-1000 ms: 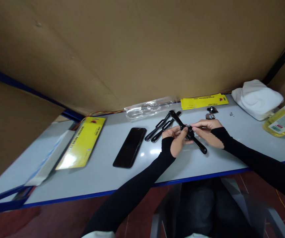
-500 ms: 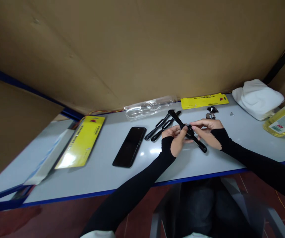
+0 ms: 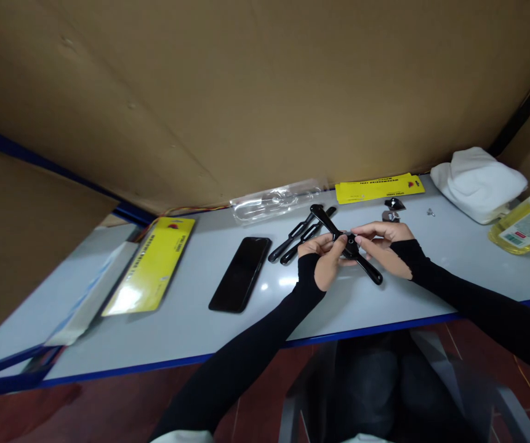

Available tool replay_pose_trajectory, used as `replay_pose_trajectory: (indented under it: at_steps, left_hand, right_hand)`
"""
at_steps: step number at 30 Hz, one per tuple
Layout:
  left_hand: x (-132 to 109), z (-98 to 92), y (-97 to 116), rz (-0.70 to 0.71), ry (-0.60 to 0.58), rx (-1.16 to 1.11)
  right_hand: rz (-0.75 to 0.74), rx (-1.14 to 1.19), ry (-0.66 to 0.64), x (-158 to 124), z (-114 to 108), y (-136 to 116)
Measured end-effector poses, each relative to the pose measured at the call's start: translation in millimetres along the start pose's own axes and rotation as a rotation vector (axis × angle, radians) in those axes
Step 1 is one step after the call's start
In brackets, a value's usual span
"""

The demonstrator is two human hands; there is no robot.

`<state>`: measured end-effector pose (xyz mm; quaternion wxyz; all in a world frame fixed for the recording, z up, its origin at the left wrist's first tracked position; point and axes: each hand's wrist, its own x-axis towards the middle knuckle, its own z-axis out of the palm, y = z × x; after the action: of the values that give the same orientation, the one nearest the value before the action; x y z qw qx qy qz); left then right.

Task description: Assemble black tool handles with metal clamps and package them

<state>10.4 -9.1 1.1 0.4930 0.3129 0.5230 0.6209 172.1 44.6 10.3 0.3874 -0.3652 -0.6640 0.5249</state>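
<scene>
My left hand (image 3: 325, 258) and my right hand (image 3: 383, 242) meet over the pale table (image 3: 186, 320), both pinched on the middle of a long black tool arm (image 3: 370, 271) that runs diagonally from upper left to lower right. Its round upper end (image 3: 320, 212) sticks out beyond my left fingers. Two more black arms (image 3: 295, 240) lie side by side on the table just left of my left hand. Both forearms wear black sleeves.
A black phone (image 3: 240, 273) lies left of the hands. Yellow package cards rest at the left (image 3: 156, 264) and at the back (image 3: 375, 187), with a clear blister shell (image 3: 276, 202) between. Small metal parts (image 3: 391, 209), a white cloth (image 3: 477, 181) and an oil bottle (image 3: 527, 227) sit right. A cardboard wall stands behind.
</scene>
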Motion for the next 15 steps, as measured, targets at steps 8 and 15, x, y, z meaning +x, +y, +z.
replay_pose_trajectory:
  at_steps: [8,15]
  left_hand:
    - [-0.1,0.8,0.1,0.010,0.020,0.009]
    - [-6.5,2.7,19.2,0.003,0.013,0.017]
  right_hand:
    - [-0.094,-0.260,-0.026,0.8,-8.6,-6.7]
    - [-0.103,-0.740,0.067,36.8,-81.6,13.5]
